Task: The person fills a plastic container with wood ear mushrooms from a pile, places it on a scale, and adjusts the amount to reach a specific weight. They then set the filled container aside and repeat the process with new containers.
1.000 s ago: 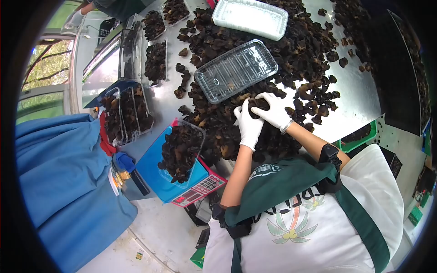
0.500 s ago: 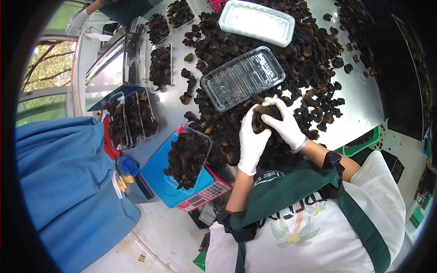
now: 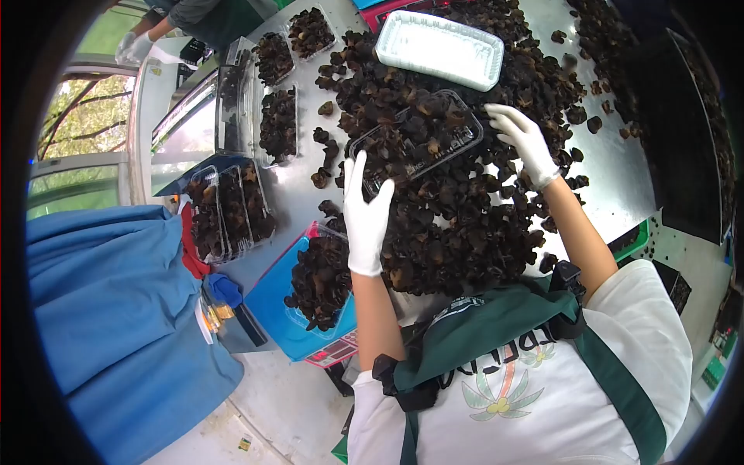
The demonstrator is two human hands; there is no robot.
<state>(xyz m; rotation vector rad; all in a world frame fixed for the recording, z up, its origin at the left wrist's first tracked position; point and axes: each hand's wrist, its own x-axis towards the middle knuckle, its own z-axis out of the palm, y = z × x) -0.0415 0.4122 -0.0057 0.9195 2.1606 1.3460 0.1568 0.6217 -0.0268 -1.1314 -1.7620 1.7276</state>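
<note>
Both hands wear thin white gloves that cling smoothly to the skin. The left hand (image 3: 366, 217) lies flat with its fingers (image 3: 356, 172) spread and released, the tips touching the near left corner of a clear plastic tray (image 3: 417, 138). The right hand (image 3: 525, 141) hovers just beside the tray's right end, its fingers (image 3: 504, 116) loosely splayed and grasping nothing.

The tray is a shallow rectangle with rounded corners and a ribbed, glossy wall; it sits tilted on top of a broad heap of dried black fungus (image 3: 465, 225) and already holds a loose fill of the same dark, crinkled, ear-shaped pieces. The heap spreads across a dull, brushed-metal tabletop (image 3: 612, 167), with single curled pieces scattered towards its bare edge.

Beyond the tray lies a white foam tray (image 3: 439, 49), matte and ridged inside, resting on the far side of the heap. Near the left hand's wrist a second clear tub heaped with fungus sits on a blue scale (image 3: 267, 298), whose keypad edge shows red and white. Further left, rows of filled clear packs (image 3: 229, 205) stand side by side. A person's blue sleeve (image 3: 108, 310), soft woven cloth, fills the left edge.
</note>
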